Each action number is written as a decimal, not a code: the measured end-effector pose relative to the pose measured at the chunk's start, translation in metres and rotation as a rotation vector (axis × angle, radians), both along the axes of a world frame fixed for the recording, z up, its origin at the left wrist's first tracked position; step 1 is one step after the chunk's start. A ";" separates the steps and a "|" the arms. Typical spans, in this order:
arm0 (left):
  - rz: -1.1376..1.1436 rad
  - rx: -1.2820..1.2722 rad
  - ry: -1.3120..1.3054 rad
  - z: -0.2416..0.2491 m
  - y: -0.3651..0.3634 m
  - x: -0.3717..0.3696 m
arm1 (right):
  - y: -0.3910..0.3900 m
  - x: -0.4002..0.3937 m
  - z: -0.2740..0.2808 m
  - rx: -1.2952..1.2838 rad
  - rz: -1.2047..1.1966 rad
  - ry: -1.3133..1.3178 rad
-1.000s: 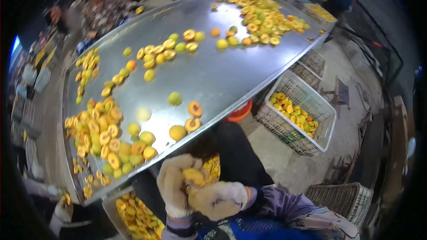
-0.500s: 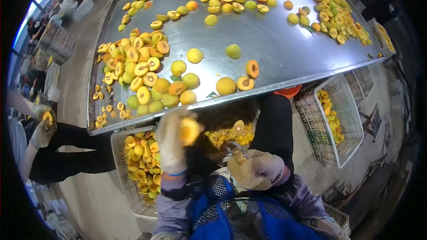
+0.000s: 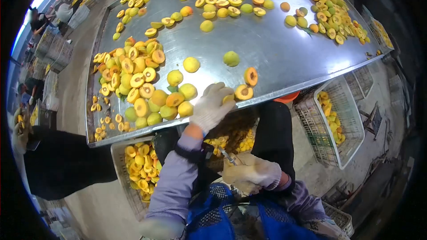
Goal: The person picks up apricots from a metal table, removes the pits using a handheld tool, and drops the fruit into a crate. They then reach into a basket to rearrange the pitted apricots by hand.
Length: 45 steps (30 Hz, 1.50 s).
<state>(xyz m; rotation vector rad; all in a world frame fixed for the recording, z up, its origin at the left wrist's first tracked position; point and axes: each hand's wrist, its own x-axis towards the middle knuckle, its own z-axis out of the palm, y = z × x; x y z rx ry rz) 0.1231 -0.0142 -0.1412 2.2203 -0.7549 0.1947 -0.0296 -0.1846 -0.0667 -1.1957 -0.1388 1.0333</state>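
Note:
My left hand [image 3: 212, 106], in a pale knit glove, reaches over the metal table's near edge, its fingers on a yellow peach [image 3: 228, 99] that they partly cover. Right beside it lie two cut halves, one [image 3: 243, 92] near the edge and one [image 3: 251, 76] behind it. Over my lap, my right hand [image 3: 251, 171], also gloved, is closed round a small metal pitting tool [image 3: 227, 156] whose tip points up and left. A large pile of whole and halved peaches [image 3: 137, 78] lies left of my left hand.
The metal table [image 3: 284, 62] carries more peaches at the back and right. Below its edge stand a crate of halves [image 3: 116, 151] on the left and another crate [image 3: 351, 151] on the right. A co-worker's dark-clothed leg [image 3: 66, 164] is at the left.
My left hand has moved up and right from above the left crate onto the peach at the table edge. The half it held is gone from it. My right hand has shifted slightly.

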 end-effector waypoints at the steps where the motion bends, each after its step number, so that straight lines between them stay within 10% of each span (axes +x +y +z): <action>1: -0.067 0.131 0.025 -0.032 -0.005 0.016 | -0.002 -0.004 0.000 0.080 -0.147 0.010; 3: -0.051 0.258 0.074 -0.028 -0.023 0.038 | -0.006 -0.004 0.001 0.190 -0.375 0.066; 9: 0.156 0.494 0.328 0.012 -0.028 0.040 | -0.008 0.025 0.026 -0.067 -0.087 0.151; 12: 0.226 0.199 0.280 -0.021 -0.012 0.047 | -0.011 0.023 0.024 -0.030 -0.130 0.135; 14: 0.077 -0.701 1.023 -0.046 0.007 0.060 | -0.014 0.023 0.016 -0.134 -0.148 0.026; 18: -0.034 -1.306 1.134 0.035 -0.001 -0.006 | -0.011 0.024 0.028 -0.381 -0.195 -0.080; 25: -0.108 -1.251 1.019 0.072 -0.005 -0.058 | 0.000 0.024 0.053 -0.313 -0.251 -0.056; 27: -0.146 -1.183 1.026 0.082 -0.006 -0.065 | 0.004 0.020 0.048 -0.494 -0.307 -0.503; 36: -0.006 -0.941 0.723 0.102 -0.018 -0.099 | 0.008 0.005 0.032 -0.259 -0.540 -0.715; 39: 0.008 -0.836 0.801 0.120 -0.011 -0.094 | 0.006 0.006 0.052 -0.397 -0.353 -0.455; 45: -0.064 -1.150 0.859 0.124 -0.016 -0.104 | 0.007 0.008 0.067 -0.534 -0.352 -0.507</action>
